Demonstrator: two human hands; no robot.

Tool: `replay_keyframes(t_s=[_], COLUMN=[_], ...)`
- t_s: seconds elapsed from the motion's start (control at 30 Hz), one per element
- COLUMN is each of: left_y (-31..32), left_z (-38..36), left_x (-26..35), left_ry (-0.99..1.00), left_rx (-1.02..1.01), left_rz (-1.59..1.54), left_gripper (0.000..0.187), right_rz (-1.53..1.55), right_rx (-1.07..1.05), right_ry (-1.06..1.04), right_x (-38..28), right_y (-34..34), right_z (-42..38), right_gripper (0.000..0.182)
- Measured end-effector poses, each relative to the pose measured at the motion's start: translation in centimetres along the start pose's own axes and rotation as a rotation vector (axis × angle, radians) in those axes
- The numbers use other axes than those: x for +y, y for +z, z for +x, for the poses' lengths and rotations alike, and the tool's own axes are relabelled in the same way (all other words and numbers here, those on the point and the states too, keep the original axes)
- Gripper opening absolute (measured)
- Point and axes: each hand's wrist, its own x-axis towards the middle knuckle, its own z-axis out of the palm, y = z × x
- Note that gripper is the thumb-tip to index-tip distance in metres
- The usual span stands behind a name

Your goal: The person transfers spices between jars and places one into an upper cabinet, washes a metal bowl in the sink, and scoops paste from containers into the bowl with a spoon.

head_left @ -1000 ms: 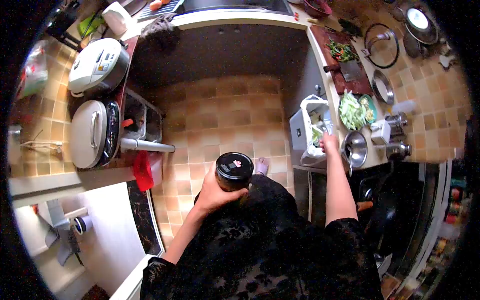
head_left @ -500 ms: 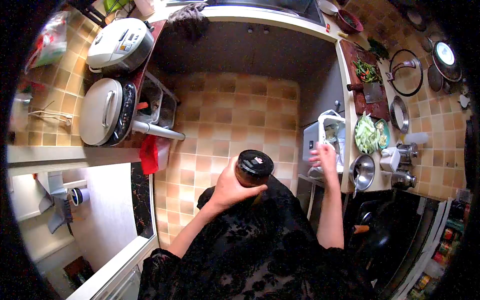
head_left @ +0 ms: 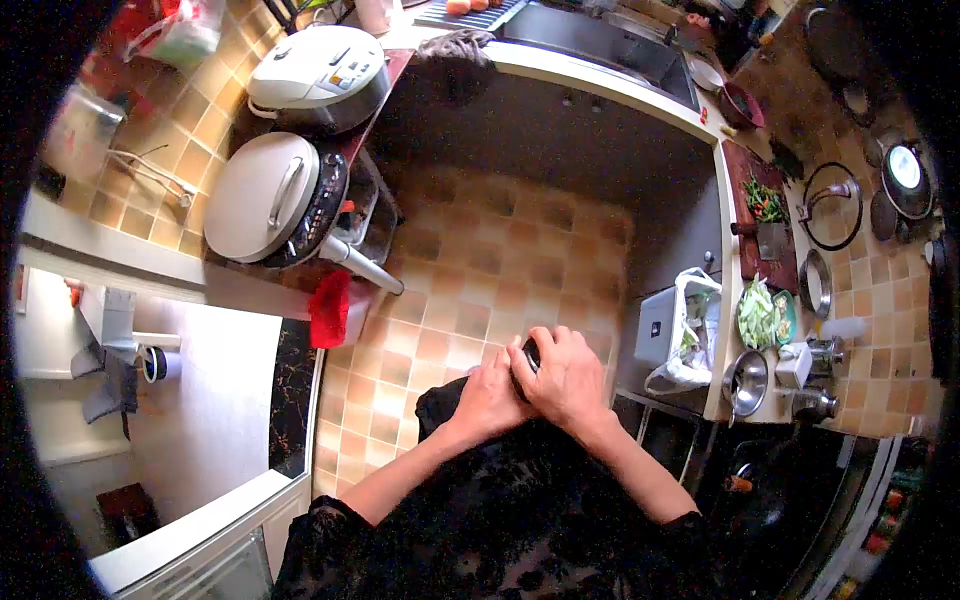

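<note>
A jar with a black lid (head_left: 532, 353) is held in front of my body, mostly covered by my fingers. My left hand (head_left: 486, 398) is wrapped round the jar's side. Over the top lies my right hand (head_left: 572, 382), its fingers curled round the lid. Only a small dark part of the lid shows between the two hands, and what the jar contains is hidden.
To the right, the counter carries a cutting board (head_left: 745, 170) with chopped peppers and a cleaver, sliced greens (head_left: 760, 315) and a metal bowl (head_left: 747, 380). A lined bin (head_left: 657, 328) hangs below. A rice cooker (head_left: 318, 75) and a round electric pan (head_left: 262, 195) stand left.
My right hand has come from beside the bin to the jar and closed over its lid. My left hand still holds the jar. The view has shifted, so the surroundings sit lower and farther right.
</note>
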Motion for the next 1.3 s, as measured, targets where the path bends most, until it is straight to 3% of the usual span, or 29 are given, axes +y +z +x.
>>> replay_keyframes(t_s=[0.1,0.13,0.33,0.47,0.7,0.9,0.97,1.0,1.13,1.23,1.3], left_y=[-0.7,-0.4,1.8,0.1,-0.4,-3.3,-4.1,-4.1,-2.9,-2.6,-3.4], left_z=[-0.2,-0.4,0.3,1.1,3.7,5.0,5.6,4.9,4.4,2.0,1.1], left_x=[-2.7,-2.9,-3.8,-2.7,-4.4,-1.6,-2.1,-2.4,-4.1,-2.3,-1.6], left_ry=[-0.086,-0.045,0.111,0.018,0.1,0.175,0.14,0.112,0.044,-0.09,-0.131], left_rx=[-0.179,-0.142,-0.112,-0.28,-0.609,-0.491,-0.611,-0.675,-1.068,-1.168,-1.052], left_rz=[-0.085,-0.103,-0.165,-0.216,-0.459,-0.421,-0.641,-0.777,-1.352,-1.756,-1.73], left_gripper=[0.072,0.062,0.069,0.08,0.089,0.093,0.091,0.09,0.09,0.091,0.091], right_rz=[0.027,0.031,0.123,0.155,0.219,0.349,0.791,0.896,1.103,1.105,0.913], right_rx=[0.029,0.048,0.025,0.012,0.053,0.07,-0.032,-0.191,-0.211,-0.028,0.107], right_ry=[-0.121,-0.161,-0.251,-0.29,-0.314,-0.277,-0.07,0.106,-0.071,-0.205,-0.272], right_x=[-0.9,-0.9,1.5,2.6,3.1,3.6,4.5,4.1,4.8,3.4,2.7], right_y=[0.6,0.8,0.7,1.0,1.3,-1.5,-2.7,-4.3,-3.9,-3.3,-3.9], right_z=[-0.1,-0.1,-0.6,-0.7,-0.7,0.6,0.9,-0.1,-0.9,-1.3,-1.2], right_gripper=[0.035,0.034,0.034,0.033,0.035,0.037,0.034,0.033,0.031,0.031,0.024])
